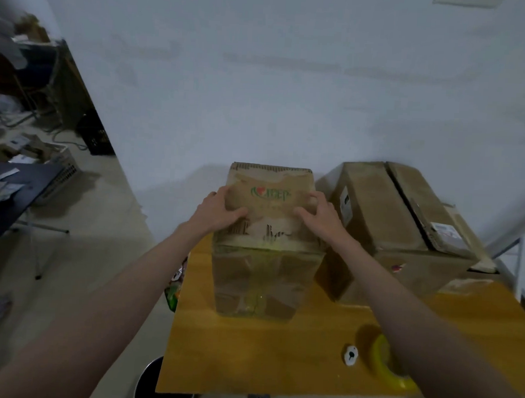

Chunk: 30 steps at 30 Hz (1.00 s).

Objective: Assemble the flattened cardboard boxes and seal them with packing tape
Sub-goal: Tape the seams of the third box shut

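Wooden table [277, 361] fills the lower view, yellow-brown top. On it, right of the fingers, a big taped cardboard box [390, 223] with shipping labels. Dead centre, the smaller cardboard box [264, 259] stands upright, assembled, green-and-red logo on its top face, clear tape down the near side. Left hand [221, 209] clamps the top's left edge, thumb flat across the top, fingers curled over the side. Right hand [318, 214] mirrors it on the right edge, same curled grip. Nearer than the fingers, under the right forearm, a yellow packing tape roll [386, 366]; just left of that, a small white gadget [350, 354].
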Tool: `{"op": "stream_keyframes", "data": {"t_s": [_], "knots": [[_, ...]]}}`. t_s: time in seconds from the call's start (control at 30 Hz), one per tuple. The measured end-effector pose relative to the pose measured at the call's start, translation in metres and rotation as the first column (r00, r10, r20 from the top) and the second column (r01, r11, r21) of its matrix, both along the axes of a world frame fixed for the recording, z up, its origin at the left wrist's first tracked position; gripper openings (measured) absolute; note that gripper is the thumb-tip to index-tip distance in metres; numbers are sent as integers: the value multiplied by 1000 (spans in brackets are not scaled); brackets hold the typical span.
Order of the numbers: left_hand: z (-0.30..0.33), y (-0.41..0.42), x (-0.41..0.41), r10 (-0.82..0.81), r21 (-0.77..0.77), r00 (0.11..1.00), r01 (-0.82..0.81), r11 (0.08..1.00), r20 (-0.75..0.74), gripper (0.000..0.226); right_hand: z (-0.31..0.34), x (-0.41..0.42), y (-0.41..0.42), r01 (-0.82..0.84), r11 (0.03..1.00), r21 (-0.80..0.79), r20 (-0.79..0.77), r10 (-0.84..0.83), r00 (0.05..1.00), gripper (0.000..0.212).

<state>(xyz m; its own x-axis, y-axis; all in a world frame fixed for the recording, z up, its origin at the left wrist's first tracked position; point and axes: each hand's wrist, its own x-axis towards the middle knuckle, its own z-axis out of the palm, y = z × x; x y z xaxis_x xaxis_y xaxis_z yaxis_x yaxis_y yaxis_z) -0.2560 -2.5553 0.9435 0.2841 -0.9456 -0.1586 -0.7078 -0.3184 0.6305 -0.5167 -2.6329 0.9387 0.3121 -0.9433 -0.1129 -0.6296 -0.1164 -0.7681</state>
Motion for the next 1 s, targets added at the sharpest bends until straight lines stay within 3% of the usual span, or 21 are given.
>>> {"op": "stream_keyframes", "data": {"t_s": [0.17, 0.37, 0.57, 0.73, 1.0], "knots": [[9, -43, 10, 30, 41, 997, -27, 999, -75, 79, 3, 16, -47, -36, 997, 75, 58, 31, 998, 68], [14, -63, 10, 77, 61, 981, -67, 996, -180, 84, 3, 32, -72, -44, 994, 97, 95, 35, 995, 66], [17, -42, 3, 67, -27, 981, -73, 997, -185, 89, 5, 25, -46, -36, 999, -24, 142, 39, 989, 68], [30, -6, -12, 30, -230, 992, -58, 971, -123, 88, 21, 6, -10, 53, 973, -223, 187, -10, 982, 74], [22, 75, -38, -45, -463, 993, -11, 886, -111, 111, 10, -21, 75, 124, 889, -440, 355, 45, 934, 90]]}}
